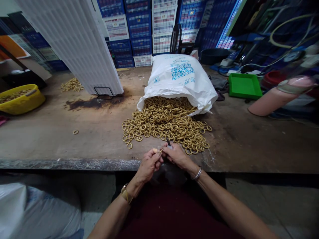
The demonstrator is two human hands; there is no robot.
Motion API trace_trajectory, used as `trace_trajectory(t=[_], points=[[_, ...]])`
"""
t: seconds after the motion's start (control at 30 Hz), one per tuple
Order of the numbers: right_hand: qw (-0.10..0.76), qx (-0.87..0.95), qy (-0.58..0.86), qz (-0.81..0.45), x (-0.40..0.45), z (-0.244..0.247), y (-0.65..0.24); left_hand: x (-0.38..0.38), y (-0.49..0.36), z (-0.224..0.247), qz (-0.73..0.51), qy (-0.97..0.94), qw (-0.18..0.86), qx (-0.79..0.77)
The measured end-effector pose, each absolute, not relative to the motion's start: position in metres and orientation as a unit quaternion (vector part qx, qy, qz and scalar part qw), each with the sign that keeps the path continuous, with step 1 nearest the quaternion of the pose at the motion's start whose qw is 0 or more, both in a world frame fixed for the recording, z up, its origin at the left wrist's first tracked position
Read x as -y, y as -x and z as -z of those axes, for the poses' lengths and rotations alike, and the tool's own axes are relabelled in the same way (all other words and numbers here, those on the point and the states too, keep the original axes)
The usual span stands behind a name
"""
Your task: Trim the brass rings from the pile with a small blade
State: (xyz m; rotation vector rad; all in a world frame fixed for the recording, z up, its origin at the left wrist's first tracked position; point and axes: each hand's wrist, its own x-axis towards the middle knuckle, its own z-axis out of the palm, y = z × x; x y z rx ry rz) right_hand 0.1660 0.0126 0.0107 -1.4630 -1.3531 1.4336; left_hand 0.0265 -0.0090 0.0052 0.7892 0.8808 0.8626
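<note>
My left hand [150, 162] is closed at the table's front edge, its fingertips pinching a small gold ring [160, 151] seen almost edge-on. Touching or nearly touching it, my right hand [175, 154] is closed around a small knife [169, 143] with a grey handle and a dark tip pointing up and away. Just beyond both hands lies a loose pile of gold rings [169, 127]. The pile spills from the open mouth of a white sack [171, 73] with blue print. One single ring [75, 132] lies apart on the left.
A yellow basin [22, 103] of small gold pieces stands at the left. White corrugated panels [82, 43] rise behind a stained patch of the table [104, 132]. At right are a green tray [244, 85] and a pink bottle [271, 99]. Stacked crates [139, 26] line the back.
</note>
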Motion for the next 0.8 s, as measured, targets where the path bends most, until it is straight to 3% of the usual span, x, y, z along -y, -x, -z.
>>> trace_trajectory(t=[0.1, 0.3, 0.5, 0.8], points=[[0.325, 0.616, 0.580, -0.423, -0.011, -0.008, -0.169, 0.010, -0.027, -0.004, -0.410, -0.362, 0.726, -0.416], [0.195, 0.790, 0.520, -0.261, 0.000, -0.001, -0.174, 0.010, -0.029, -0.001, -0.413, -0.391, 0.687, -0.452], [0.129, 0.799, 0.544, -0.220, 0.001, -0.005, -0.170, 0.012, -0.028, 0.000, -0.417, -0.395, 0.678, -0.459], [0.128, 0.794, 0.557, -0.207, 0.000, -0.006, -0.169, 0.012, -0.028, 0.001, -0.418, -0.419, 0.659, -0.464]])
